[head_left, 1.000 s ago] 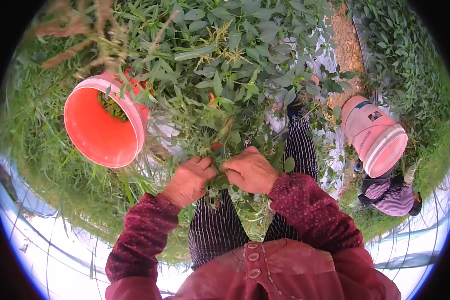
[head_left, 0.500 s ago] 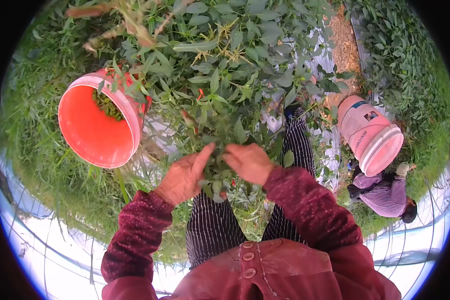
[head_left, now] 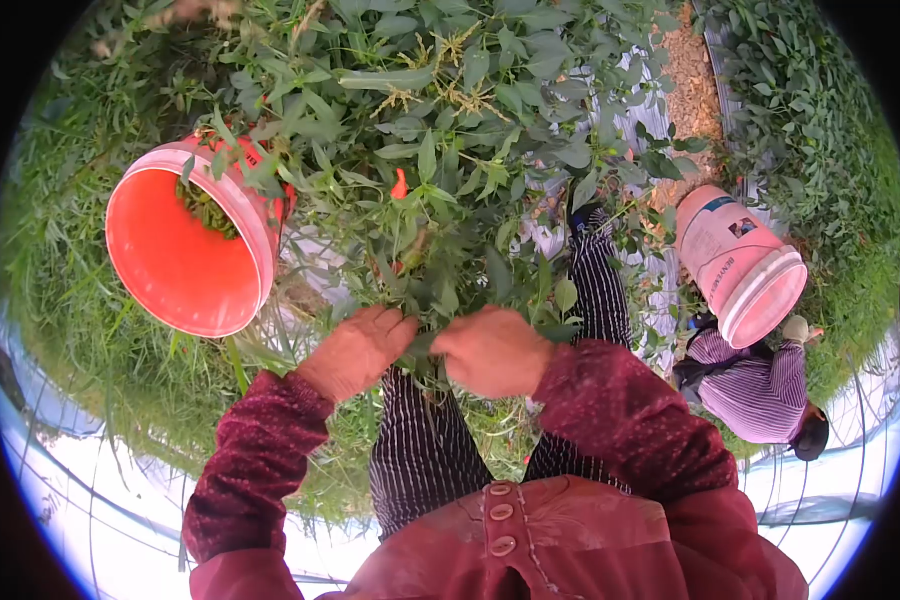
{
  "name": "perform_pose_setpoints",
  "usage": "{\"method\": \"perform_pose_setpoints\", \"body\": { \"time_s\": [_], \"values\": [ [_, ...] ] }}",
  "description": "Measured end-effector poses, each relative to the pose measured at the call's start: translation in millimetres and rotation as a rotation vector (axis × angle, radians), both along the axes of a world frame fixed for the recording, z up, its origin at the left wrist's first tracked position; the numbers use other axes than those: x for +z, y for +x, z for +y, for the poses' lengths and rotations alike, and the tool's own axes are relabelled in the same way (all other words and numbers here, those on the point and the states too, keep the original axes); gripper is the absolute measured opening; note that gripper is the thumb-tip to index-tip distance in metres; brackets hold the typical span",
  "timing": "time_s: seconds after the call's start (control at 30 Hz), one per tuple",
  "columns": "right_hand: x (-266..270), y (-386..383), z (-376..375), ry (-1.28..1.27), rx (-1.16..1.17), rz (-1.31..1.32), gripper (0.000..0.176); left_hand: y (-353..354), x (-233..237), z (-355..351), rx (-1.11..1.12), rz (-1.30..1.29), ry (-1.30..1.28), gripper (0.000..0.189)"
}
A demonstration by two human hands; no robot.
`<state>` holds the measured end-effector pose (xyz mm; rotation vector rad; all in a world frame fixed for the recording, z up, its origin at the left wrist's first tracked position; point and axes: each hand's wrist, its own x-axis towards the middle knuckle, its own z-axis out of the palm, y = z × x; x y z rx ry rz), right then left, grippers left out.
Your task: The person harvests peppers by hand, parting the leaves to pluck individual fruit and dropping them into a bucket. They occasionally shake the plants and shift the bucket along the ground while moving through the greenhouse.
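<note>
Low in the leafy pepper plant (head_left: pixel 428 165), my left hand (head_left: pixel 362 350) is closed with its fingers curled in among the leaves. My right hand (head_left: pixel 495 350) is beside it, a small gap apart, with thumb and fingers pinched together at the foliage. What either hand holds is hidden by fingers and leaves. A red pepper (head_left: pixel 399 184) hangs above my hands. To the left, a red bucket (head_left: pixel 187 250) lies tilted with its mouth toward me and green peppers (head_left: pixel 208 212) inside.
A pink bucket (head_left: pixel 730 255) stands on the right by the strip of bare soil (head_left: pixel 692 95). Below it a person in a striped top (head_left: pixel 755 392) is bent over. Grass lies on the left, and more plants grow at the upper right.
My left hand has moved slightly left and its fingers have curled in. My right hand has come down a little and closed. The other person has shifted slightly.
</note>
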<state>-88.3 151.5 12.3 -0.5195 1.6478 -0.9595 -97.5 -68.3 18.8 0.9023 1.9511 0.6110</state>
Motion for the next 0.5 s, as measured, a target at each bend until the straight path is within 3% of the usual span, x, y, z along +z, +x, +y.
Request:
{"method": "perform_pose_setpoints", "body": {
  "time_s": [0.03, 0.1, 0.13, 0.2, 0.23, 0.3, 0.47, 0.5],
  "values": [
    [-5, -3, 3, 0.000, 0.000, -0.001, 0.017, -2, 1, -3, 0.026, 0.012, 0.042, 0.034],
    [-25, -18, 6, 0.130, -0.443, -0.157, 0.022, -1, 4, -3, 0.027, 0.035, 0.038, 0.035],
    [-37, -18, 1, 0.126, -0.443, -0.151, 0.022, -2, 5, -3, 0.024, 0.064, 0.040, 0.036],
    [-60, -15, -16, 0.028, -0.568, 0.095, 0.028, -3, 4, -2, 0.031, 0.042, 0.055, 0.042],
    [-63, -20, -22, 0.028, -0.569, 0.096, 0.028, -2, 4, -2, 0.041, 0.010, 0.068, 0.048],
    [-68, -28, -33, 0.024, -0.343, -0.010, 0.032, -4, 5, -1, 0.038, 0.002, 0.064, 0.049],
    [-78, -29, -44, -0.072, -0.231, 0.017, 0.034, 1, 7, -3, -0.002, -0.050, 0.038, 0.051],
    [-76, -34, -43, -0.069, -0.244, 0.032, 0.032, 1, 7, -3, 0.003, -0.002, 0.052, 0.044]
  ]
}}
